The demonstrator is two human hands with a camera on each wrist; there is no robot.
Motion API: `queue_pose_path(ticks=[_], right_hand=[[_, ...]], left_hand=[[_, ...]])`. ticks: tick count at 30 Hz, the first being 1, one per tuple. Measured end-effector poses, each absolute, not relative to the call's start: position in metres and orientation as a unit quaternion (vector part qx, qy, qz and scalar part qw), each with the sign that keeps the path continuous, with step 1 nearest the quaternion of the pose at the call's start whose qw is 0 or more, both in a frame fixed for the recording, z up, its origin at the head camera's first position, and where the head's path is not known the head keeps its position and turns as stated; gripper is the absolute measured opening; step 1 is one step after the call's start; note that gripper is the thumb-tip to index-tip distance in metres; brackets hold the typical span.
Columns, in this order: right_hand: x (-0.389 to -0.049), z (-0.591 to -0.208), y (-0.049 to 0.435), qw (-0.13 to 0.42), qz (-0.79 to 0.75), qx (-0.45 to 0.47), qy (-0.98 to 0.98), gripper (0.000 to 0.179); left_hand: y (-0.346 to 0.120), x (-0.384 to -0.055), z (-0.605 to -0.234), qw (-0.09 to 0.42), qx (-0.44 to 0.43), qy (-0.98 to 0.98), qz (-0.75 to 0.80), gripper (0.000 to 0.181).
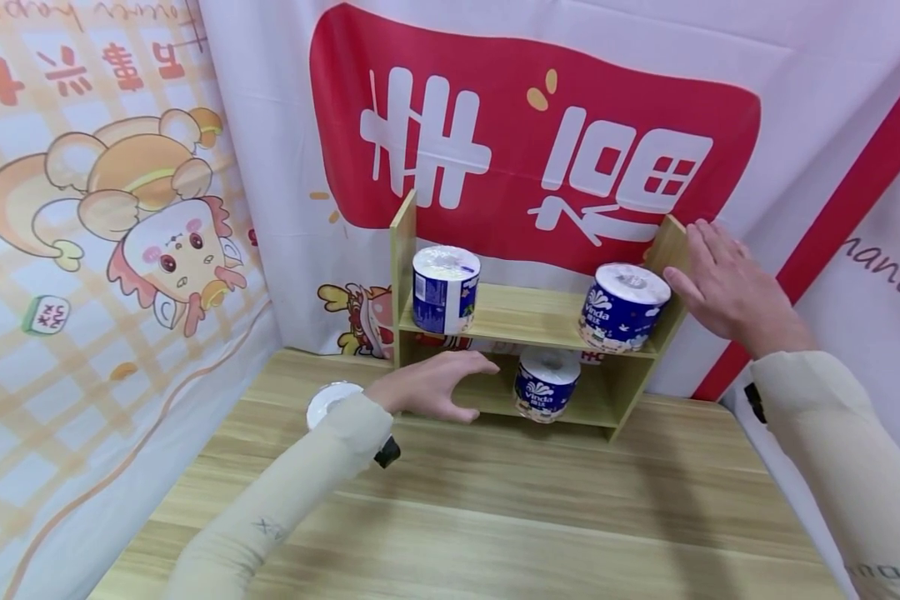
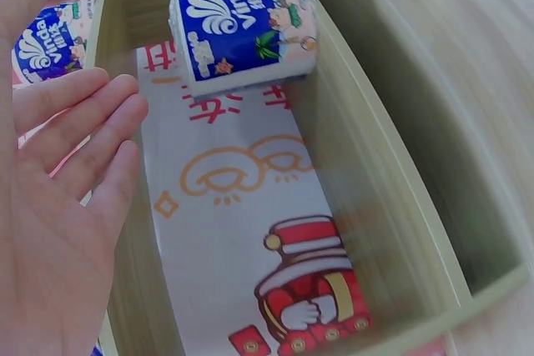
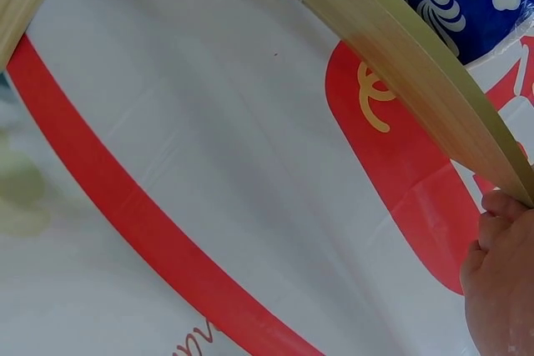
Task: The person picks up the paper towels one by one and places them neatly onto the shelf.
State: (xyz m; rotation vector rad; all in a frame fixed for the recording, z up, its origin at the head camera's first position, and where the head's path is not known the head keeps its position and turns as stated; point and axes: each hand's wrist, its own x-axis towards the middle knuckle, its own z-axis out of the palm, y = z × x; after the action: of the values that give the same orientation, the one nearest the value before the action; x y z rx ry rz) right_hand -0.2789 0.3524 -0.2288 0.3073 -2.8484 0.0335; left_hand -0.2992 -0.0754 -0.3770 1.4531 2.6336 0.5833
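Observation:
A small two-tier wooden shelf (image 1: 528,312) stands against the back cloth. On its upper board are a blue-wrapped toilet paper roll (image 1: 438,296) at the left and another toilet paper roll (image 1: 607,321) at the right. A third toilet paper roll (image 1: 543,392) sits on the lower level, right of the middle. My left hand (image 1: 438,385) is before the lower level's left part, thumb and fingers apart, holding nothing. My right hand (image 1: 742,292) holds the top of the shelf's right side panel (image 3: 417,89), thumb on the inner side, fingers outside.
A white round-topped object (image 1: 330,404), partly hidden by my left sleeve, lies on the wood-grain table (image 1: 450,533) left of the shelf. Printed cloth (image 1: 270,167) hangs behind and at both sides.

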Motion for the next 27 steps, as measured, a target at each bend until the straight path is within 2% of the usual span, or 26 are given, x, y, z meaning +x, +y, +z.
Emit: queue_pose_path(ticks=[17, 27], right_hand=[[-0.273, -0.228, 0.356, 0.144, -0.017, 0.117, -0.982, 0.089], [-0.273, -0.23, 0.355, 0.149, -0.019, 0.118, -0.982, 0.089]], left_hand=[[-0.137, -0.287, -0.381, 0.055, 0.454, 0.873, 0.171, 0.075], [-0.173, -0.278, -0.376, 0.034, 0.434, 0.886, 0.159, 0.076]])
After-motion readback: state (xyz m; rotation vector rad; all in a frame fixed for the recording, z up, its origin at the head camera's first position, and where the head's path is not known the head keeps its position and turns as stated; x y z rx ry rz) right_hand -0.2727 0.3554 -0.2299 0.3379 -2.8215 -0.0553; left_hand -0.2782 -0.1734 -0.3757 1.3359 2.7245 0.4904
